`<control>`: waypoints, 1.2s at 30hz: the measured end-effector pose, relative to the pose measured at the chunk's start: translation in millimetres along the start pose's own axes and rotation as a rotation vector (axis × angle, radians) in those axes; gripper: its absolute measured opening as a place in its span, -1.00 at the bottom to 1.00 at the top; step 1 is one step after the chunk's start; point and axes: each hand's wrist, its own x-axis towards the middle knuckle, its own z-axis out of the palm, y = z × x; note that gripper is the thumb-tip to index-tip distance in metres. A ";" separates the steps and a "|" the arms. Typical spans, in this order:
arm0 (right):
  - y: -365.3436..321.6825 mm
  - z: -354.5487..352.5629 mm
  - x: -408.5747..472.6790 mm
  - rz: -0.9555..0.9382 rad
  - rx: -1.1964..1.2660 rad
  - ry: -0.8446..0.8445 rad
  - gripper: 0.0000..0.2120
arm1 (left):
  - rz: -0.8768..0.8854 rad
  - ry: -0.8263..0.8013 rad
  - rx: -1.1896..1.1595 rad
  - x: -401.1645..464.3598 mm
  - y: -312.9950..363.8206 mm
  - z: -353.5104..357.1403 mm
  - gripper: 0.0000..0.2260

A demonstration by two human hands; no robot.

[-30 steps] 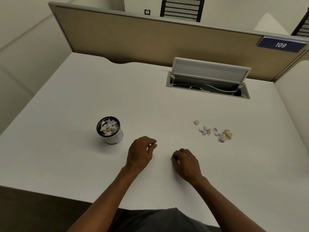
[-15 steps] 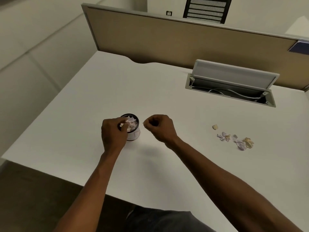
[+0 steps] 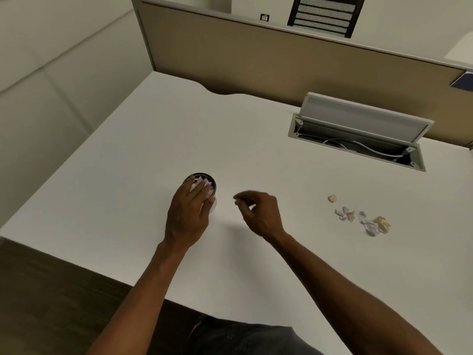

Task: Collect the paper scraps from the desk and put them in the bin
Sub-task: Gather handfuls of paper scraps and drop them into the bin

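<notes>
My left hand (image 3: 188, 213) lies flat-fingered on the bin (image 3: 207, 180), my right hand (image 3: 258, 212) pinches a tiny scrap just beside it, and the leftover scraps (image 3: 363, 219) lie far off to my right, nearest that hand.

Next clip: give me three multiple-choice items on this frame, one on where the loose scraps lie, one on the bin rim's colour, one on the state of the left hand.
1. Where do the loose scraps lie on the desk?
A. left of the bin
B. right of both hands
C. inside the cable hatch

2. What colour is the rim of the bin?
A. black
B. red
C. yellow

3. How is the left hand?
A. flat on the desk, far from the bin
B. gripping the partition
C. over the bin, fingers straight

Answers: 1 B, the scraps lie past the right hand. 2 A, a dark ring edges the bin's mouth. 3 C, its fingers reach over the paper inside.
</notes>
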 end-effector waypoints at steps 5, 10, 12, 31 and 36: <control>59.5 -21.7 -80.8 0.175 -0.012 -0.053 -0.89 | -0.001 -0.075 0.027 -2.8 -3.7 8.6 -0.52; 106.7 -55.5 -136.2 0.362 -0.011 0.057 -0.85 | 0.021 0.137 -0.064 5.5 5.5 12.5 -0.63; 122.5 -73.8 -145.4 0.435 -0.008 0.151 -0.83 | 0.024 0.226 -0.105 9.8 16.6 15.7 -0.69; 201.8 -180.8 -96.5 0.465 -0.591 0.042 -0.49 | 0.317 -0.371 -0.349 -4.1 190.6 129.0 -0.71; 191.9 -154.6 -121.2 0.272 -0.502 0.045 -0.53 | 0.363 -0.407 -0.279 27.1 208.5 148.4 -0.65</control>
